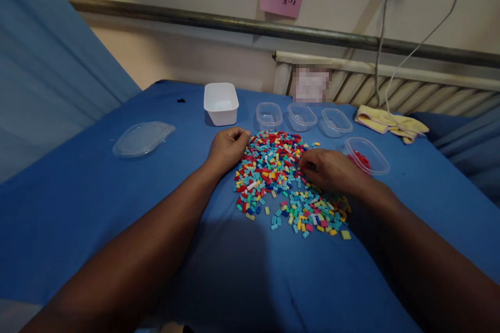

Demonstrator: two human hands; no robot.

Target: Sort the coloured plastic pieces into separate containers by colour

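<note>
Here at the centre of the frame, toy bricks (269,166) lie in a loose, mixed heap on the blue cloth (78,208). Right of centre, the right hand (328,169) curls in over the heap, fingers bunched, tips hidden: no telling whether it grips one! The left hand (227,148) sits at the heap's left edge, thumb and fingers drawn close, any catch unclear too. Light fingertip pinches should suit pieces this small. Just beyond, right of frame, red bricks (361,159) lie inside a clear tub (377,166).

toy bricks (269,158) | small, multicoloured | loose heap on blue cloth (117,182) | red bricks (361,160) in clear tub (377,160)
</note>
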